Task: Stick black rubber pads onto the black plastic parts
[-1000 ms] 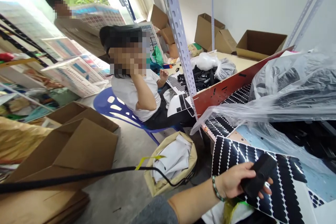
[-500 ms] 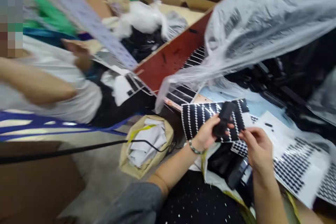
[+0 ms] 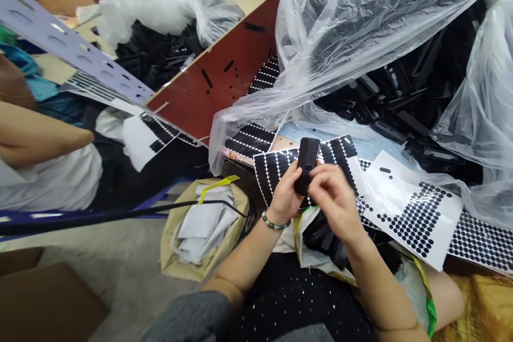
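Left hand (image 3: pixel 286 195) grip wraps black bar (image 3: pixel 306 164), upright, top tilted slightly right; right hand (image 3: pixel 332 195) pinches it

Far right, a big clear plastic bag (image 3: pixel 360 26) spills over a heap of black plastic parts (image 3: pixel 404 101). A red-brown board (image 3: pixel 208 91) slants across the middle, with a grey perforated rail (image 3: pixel 76 53) to its left. Near the floor stands a tan sack (image 3: pixel 192 240) stuffed with white backing paper (image 3: pixel 204 224). Another person's arm (image 3: pixel 36 139) shows at the left edge, and a black cable (image 3: pixel 100 216) runs below it.
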A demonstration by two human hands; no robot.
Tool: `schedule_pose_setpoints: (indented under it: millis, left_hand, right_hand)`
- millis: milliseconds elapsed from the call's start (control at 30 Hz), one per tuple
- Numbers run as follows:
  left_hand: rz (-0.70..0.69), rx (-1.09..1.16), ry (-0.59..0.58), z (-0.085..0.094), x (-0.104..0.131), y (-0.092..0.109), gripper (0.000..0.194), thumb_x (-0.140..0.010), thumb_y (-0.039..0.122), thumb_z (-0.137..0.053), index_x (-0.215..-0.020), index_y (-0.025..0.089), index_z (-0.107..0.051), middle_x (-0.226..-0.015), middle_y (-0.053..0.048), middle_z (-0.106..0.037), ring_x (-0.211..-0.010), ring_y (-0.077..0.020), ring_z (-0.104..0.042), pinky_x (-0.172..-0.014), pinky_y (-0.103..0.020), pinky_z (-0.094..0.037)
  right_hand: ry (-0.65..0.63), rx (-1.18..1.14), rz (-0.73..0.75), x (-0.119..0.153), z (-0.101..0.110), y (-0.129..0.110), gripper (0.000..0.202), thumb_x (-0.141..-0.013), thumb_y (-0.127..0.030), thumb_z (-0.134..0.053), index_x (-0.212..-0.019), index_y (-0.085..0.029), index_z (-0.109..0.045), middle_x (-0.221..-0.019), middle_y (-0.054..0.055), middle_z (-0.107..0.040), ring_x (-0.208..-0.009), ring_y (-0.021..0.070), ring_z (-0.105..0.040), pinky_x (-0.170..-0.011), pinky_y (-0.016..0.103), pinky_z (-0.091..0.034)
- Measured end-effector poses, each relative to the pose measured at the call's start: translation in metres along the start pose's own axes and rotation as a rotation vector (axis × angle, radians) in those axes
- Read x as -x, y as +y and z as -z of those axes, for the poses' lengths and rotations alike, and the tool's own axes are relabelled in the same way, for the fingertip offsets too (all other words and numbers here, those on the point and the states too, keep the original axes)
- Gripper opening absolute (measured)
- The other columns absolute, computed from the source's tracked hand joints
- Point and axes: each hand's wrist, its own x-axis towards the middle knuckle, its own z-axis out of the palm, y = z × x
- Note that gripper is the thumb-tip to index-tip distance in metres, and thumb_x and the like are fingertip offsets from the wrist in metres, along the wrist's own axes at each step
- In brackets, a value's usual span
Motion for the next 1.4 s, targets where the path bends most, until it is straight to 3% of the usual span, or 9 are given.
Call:
schedule_pose_setpoints:
  millis: [33, 100, 633, 800, 900, 1000, 1100, 1300, 1400]
  left_hand:
    - [-0.017, 0.0, -0.006, 0.0, 0.001, 0.0, 0.018, -0.082, 0.028, -0.059, -0.097, 0.02, -0.064, -0.102, -0.005, -0.072, -0.11, -0.0223, -0.066, -0.089, -0.033, -0.057]
    - [-0.067, -0.004, -0.026, -0.002, 0.003, -0.001, 0.019, -0.08, 0.029, -0.063, -0.096, 0.02, -0.065, -0.1, -0.005, -0.072, -0.111, -0.0234, -0.065, -0.092, -0.035, -0.056]
    - [-0.17, -0.104, -0.096, -0.001, 0.007, -0.017, 0.027, -0.077, 0.036, -0.073, -0.1, 0.022, -0.066, -0.101, -0.004, -0.071, -0.113, -0.0215, -0.063, -0.102, -0.034, -0.047]
    - [-0.2, -0.189, -0.1, 0.005, 0.007, -0.027, 0.025, -0.078, 0.039, -0.073, -0.096, 0.022, -0.068, -0.096, -0.003, -0.072, -0.104, -0.0211, -0.065, -0.093, -0.032, -0.051]
    - [-0.126, -0.202, -0.155, 0.009, 0.003, -0.027, 0.028, -0.077, 0.041, -0.073, -0.097, 0.021, -0.068, -0.095, -0.004, -0.072, -0.095, -0.0202, -0.068, -0.083, -0.031, -0.054]
    - [-0.09, -0.21, -0.191, 0.004, -0.017, -0.021, 0.027, -0.078, 0.039, -0.072, -0.099, 0.021, -0.068, -0.101, -0.005, -0.072, -0.092, -0.0204, -0.069, -0.075, -0.029, -0.055]
    - [-0.042, -0.212, -0.207, -0.015, -0.052, -0.021, 0.017, -0.085, 0.03, -0.064, -0.099, 0.021, -0.066, -0.104, -0.006, -0.07, -0.09, -0.0197, -0.07, -0.073, -0.028, -0.054]
    - [0.178, -0.332, -0.033, -0.056, -0.117, -0.046, 0.014, -0.094, 0.013, -0.046, -0.092, 0.017, -0.059, -0.082, -0.003, -0.067, -0.08, -0.0136, -0.065, -0.071, -0.024, -0.049]
    - [0.187, -0.294, -0.051, -0.053, -0.119, -0.047, 0.016, -0.097, 0.015, -0.042, -0.095, 0.017, -0.057, -0.085, -0.002, -0.068, -0.088, -0.0135, -0.066, -0.08, -0.025, -0.051]
  right_hand:
    - [0.155, 0.022, -0.072, -0.003, 0.006, 0.012, 0.014, -0.088, -0.03, -0.058, -0.076, -0.024, -0.059, -0.098, 0.003, -0.057, -0.088, 0.0151, -0.059, -0.075, 0.031, -0.057]
    - [0.279, 0.022, -0.172, -0.006, 0.014, 0.031, 0.014, -0.084, -0.036, -0.062, -0.077, -0.023, -0.061, -0.102, 0.005, -0.053, -0.085, 0.0155, -0.057, -0.069, 0.031, -0.057]
    - [0.242, 0.166, -0.17, -0.002, 0.014, 0.04, 0.01, -0.082, -0.029, -0.057, -0.074, -0.022, -0.059, -0.098, 0.005, -0.055, -0.089, 0.017, -0.057, -0.076, 0.034, -0.053]
    - [0.311, 0.179, -0.248, 0.003, 0.018, 0.056, 0.018, -0.074, -0.029, -0.066, -0.068, -0.022, -0.051, -0.089, 0.001, -0.051, -0.082, 0.0154, -0.055, -0.072, 0.031, -0.051]
    - [0.32, 0.124, -0.381, 0.004, 0.036, 0.074, 0.032, -0.066, -0.036, -0.075, -0.08, -0.024, -0.049, -0.09, -0.002, -0.05, -0.065, 0.0103, -0.05, -0.063, 0.029, -0.048]
    - [0.438, 0.256, -0.462, -0.006, 0.069, 0.094, 0.032, -0.072, -0.037, -0.069, -0.096, -0.023, -0.052, -0.099, 0.0, -0.053, -0.065, 0.0103, -0.051, -0.068, 0.031, -0.049]
    - [0.6, 0.518, -0.488, -0.023, 0.093, 0.112, 0.021, -0.077, -0.031, -0.066, -0.091, -0.02, -0.054, -0.11, 0.006, -0.052, -0.07, 0.0122, -0.054, -0.084, 0.037, -0.05]
    - [0.34, 0.722, -0.368, -0.035, 0.092, 0.127, 0.012, -0.078, -0.012, -0.056, -0.071, -0.02, -0.053, -0.107, 0.011, -0.057, -0.092, 0.0214, -0.058, -0.094, 0.041, -0.046]
    - [0.431, 0.487, -0.271, -0.022, 0.091, 0.123, 0.012, -0.076, -0.02, -0.06, -0.066, -0.022, -0.052, -0.1, 0.008, -0.059, -0.092, 0.0206, -0.058, -0.086, 0.038, -0.049]
